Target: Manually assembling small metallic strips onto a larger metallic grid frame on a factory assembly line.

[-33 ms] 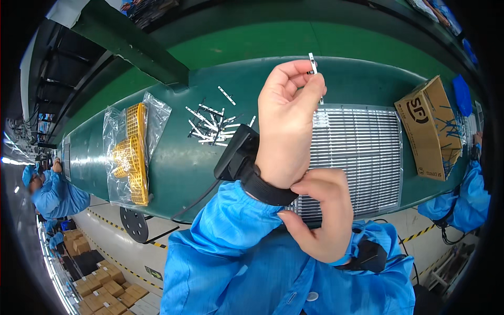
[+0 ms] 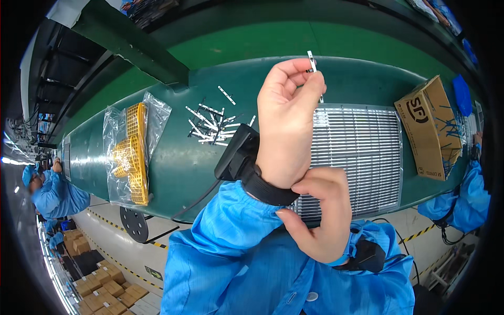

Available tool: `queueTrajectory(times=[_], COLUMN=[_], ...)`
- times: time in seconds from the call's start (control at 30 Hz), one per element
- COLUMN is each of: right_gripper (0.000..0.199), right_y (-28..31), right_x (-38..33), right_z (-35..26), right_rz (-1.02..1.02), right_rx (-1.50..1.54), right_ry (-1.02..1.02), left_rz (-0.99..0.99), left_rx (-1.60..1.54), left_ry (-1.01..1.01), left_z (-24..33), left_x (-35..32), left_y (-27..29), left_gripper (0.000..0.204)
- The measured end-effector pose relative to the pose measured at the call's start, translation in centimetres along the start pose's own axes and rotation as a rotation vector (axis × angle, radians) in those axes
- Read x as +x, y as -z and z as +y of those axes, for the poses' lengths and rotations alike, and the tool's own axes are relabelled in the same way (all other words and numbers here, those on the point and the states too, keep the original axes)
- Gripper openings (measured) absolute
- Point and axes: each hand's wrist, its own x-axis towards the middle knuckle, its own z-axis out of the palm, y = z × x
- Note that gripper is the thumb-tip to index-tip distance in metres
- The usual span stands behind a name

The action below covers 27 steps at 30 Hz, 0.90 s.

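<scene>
The left hand (image 2: 286, 118) pinched a strip (image 2: 312, 60) mid-length between closed fingers, leaving both ends clear, while the right hand (image 2: 328, 218), its fingers parted and empty, curved by the left sleeve (image 2: 226, 212).

- Even, fairly bright light falls on my left hand (image 2: 286, 118) and right hand (image 2: 331, 220), with soft shading between the fingers.
- The table (image 2: 181, 165) carries a pale, hazy sheen toward its left side.
- White glints break up the clear plastic bag (image 2: 157, 113), and my blue sleeves (image 2: 223, 215) shine along their folds.
- White lamps (image 2: 11, 161) glare at the far left; the space beyond the beam (image 2: 131, 44) falls dim.
- My hands look sharp, while the person (image 2: 58, 191) at far left is small and soft.
- Straight edges bow strongly outward, and black swallows the corners around my round view.
</scene>
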Motion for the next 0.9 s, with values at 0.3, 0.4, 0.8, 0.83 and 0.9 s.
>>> queueTrajectory(times=[0.3, 0.4, 0.8, 0.83, 0.9], right_gripper=[0.032, 0.033, 0.027, 0.026, 0.025], right_y=[-1.1, -1.2, 2.1, 2.3, 3.0], right_x=[-0.9, -1.0, 0.3, 0.3, 0.7], right_z=[-0.3, -0.5, -0.3, 0.0, 0.2], right_rz=[0.023, 0.054, -0.306, -0.318, -0.361], right_rx=[0.014, -0.019, 0.28, 0.338, 0.358], right_ry=[0.068, 0.178, -0.271, -0.277, -0.279], left_rz=[-0.016, -0.004, -0.102, -0.115, -0.123], left_rx=[0.033, 0.007, 0.226, 0.312, 0.325], left_ry=[-0.157, -0.109, -0.191, -0.212, -0.228], left_z=[1.3, 1.3, 1.1, 1.3, 1.5], left_x=[0.2, 0.1, 0.4, 0.4, 0.3], left_y=[-0.2, -0.4, -0.2, -0.2, -0.5], left_gripper=[0.023, 0.022, 0.023, 0.022, 0.021])
